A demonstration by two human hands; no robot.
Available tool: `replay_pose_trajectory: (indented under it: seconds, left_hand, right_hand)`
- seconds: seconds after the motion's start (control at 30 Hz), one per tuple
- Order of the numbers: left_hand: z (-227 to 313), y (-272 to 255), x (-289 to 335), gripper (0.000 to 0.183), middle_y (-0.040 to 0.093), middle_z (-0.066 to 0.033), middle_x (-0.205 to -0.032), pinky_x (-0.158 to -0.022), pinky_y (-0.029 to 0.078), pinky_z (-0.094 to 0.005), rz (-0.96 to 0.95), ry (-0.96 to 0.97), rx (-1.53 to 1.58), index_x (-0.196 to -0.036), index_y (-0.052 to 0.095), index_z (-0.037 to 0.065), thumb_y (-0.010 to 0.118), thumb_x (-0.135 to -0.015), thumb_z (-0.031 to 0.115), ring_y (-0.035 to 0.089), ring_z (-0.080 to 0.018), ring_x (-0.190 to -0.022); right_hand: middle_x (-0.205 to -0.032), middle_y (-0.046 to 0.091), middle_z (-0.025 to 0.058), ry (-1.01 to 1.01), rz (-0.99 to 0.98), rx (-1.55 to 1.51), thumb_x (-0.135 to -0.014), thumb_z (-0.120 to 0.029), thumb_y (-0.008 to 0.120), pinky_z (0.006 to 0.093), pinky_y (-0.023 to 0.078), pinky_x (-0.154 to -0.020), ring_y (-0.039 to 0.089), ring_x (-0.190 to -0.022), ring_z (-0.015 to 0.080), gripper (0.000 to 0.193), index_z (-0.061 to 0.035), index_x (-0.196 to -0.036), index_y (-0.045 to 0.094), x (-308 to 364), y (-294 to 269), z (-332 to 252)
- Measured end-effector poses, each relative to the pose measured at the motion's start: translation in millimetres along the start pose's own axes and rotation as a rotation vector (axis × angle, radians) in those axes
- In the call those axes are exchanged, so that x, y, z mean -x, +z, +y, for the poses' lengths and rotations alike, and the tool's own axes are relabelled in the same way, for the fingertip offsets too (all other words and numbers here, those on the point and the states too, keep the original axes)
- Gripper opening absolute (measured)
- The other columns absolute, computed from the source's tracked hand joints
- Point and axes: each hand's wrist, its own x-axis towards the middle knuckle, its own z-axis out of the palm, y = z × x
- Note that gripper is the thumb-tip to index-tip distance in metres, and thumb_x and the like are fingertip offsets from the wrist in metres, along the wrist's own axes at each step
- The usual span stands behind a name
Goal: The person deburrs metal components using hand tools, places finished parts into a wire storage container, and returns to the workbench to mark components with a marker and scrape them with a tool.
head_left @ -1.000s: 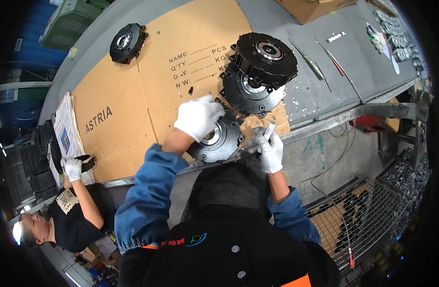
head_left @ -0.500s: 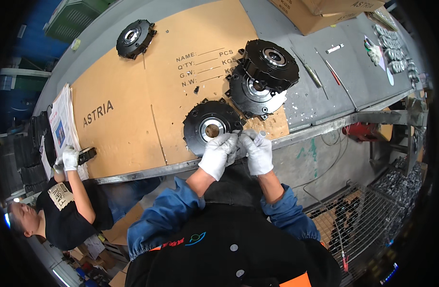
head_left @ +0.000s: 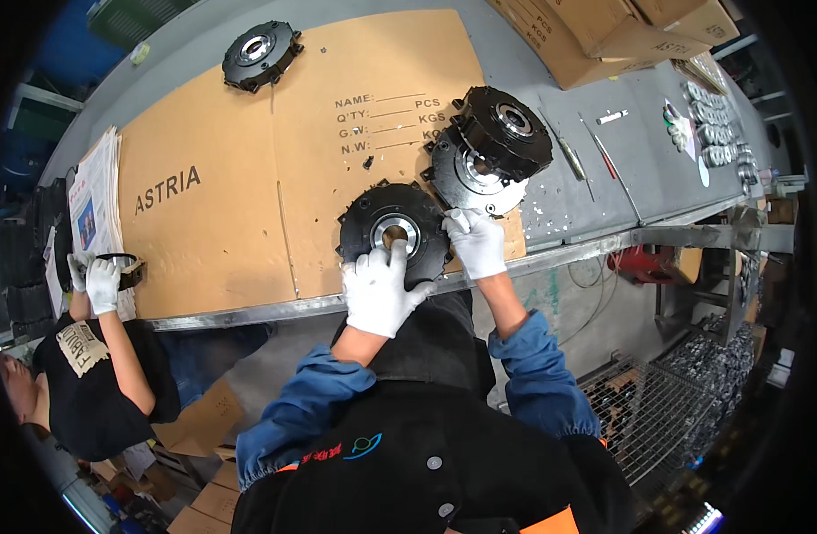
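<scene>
A black round housing with a silver hub (head_left: 362, 214) and lugs on its rim lies flat on the cardboard before me. My left hand (head_left: 377, 289), in a white glove, rests on its near side, fingers spread and one fingertip by the central hole. At the housing's right rim, my gloved right hand (head_left: 476, 242) has its fingers curled together; what they hold is hidden. Just beyond it, a second housing (head_left: 479, 187) lies partly under a third black housing (head_left: 504, 129), which leans on it.
Another housing (head_left: 261, 55) sits at the far left of the cardboard sheet (head_left: 221, 240). Thin tools (head_left: 568, 151) and a white marker (head_left: 612, 117) lie to the right, with cartons (head_left: 595, 40) behind. A co-worker's gloved hand (head_left: 102, 283) is by stacked papers (head_left: 97, 205).
My left hand has let go near the right rim and moved left to lie on the housing. My right hand has shifted slightly up; the white cylinder in it no longer shows clearly.
</scene>
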Motion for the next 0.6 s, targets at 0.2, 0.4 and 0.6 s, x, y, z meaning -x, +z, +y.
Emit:
replay_pose_trajectory:
  seconds: [0.2, 0.4, 0.6]
  left_hand:
    - [-8, 5, -14, 0.072, 0.053, -0.0122, -0.102, -0.083, 0.036, -0.0431, -0.295, -0.036, -0.15, -0.111, 0.057, 0.008, 0.079, -0.054, 0.046, 0.052, -0.0281, -0.096]
    - [-47, 5, -4, 0.057, 0.052, -0.0116, -0.099, -0.085, 0.034, -0.0428, -0.217, 0.168, -0.062, -0.103, 0.06, 0.009, 0.075, -0.053, 0.03, 0.051, -0.0282, -0.094]
    - [-57, 0, -6, 0.06, 0.052, -0.0103, -0.095, -0.084, 0.033, -0.0417, -0.288, 0.234, -0.055, -0.104, 0.06, 0.009, 0.076, -0.05, 0.03, 0.05, -0.0273, -0.094]
  right_hand:
    - [-0.072, 0.062, 0.0115, 0.018, -0.13, 0.068, -0.078, -0.014, 0.066, 0.0358, 0.049, -0.063, 0.06, -0.068, 0.0285, 0.007, -0.0082, -0.08, 0.068, -14, 1, 0]
    - [-0.07, 0.061, 0.0108, 0.075, -0.278, -0.086, -0.073, -0.012, 0.067, 0.0343, 0.048, -0.062, 0.06, -0.066, 0.0274, 0.006, -0.008, -0.078, 0.067, -3, 0, 4]
    - [-0.069, 0.059, 0.0099, 0.029, -0.292, -0.009, -0.073, -0.013, 0.068, 0.0337, 0.048, -0.061, 0.059, -0.064, 0.0269, 0.005, -0.0086, -0.076, 0.067, 2, 2, 1]
